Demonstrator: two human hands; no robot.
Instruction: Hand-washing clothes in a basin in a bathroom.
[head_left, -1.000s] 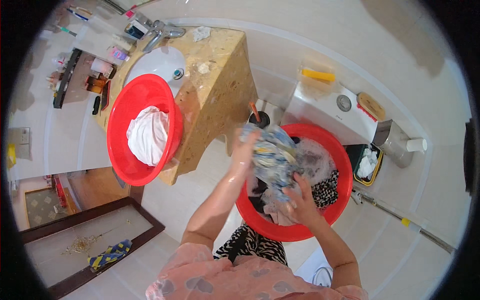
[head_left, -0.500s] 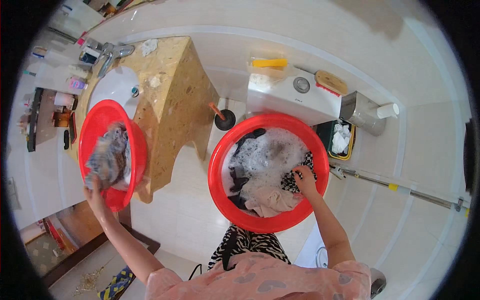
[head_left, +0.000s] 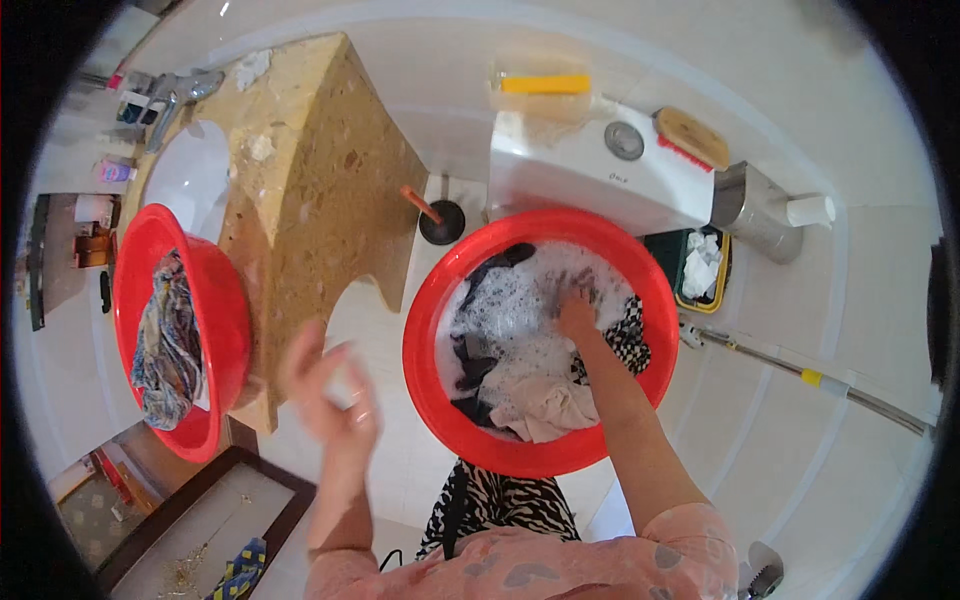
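Wrist-deep in suds with the right hand, grip impossible to tell under foam! Between tubs with the left hand, empty, fingers parted. Already in the small tub: patterned cloth. Still in the big tub: pale cloth, checked cloth, dark cloth.

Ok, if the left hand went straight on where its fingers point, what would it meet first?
Probably the tan stone counter: the left hand points toward its side, though blur and depth leave the gap unclear.
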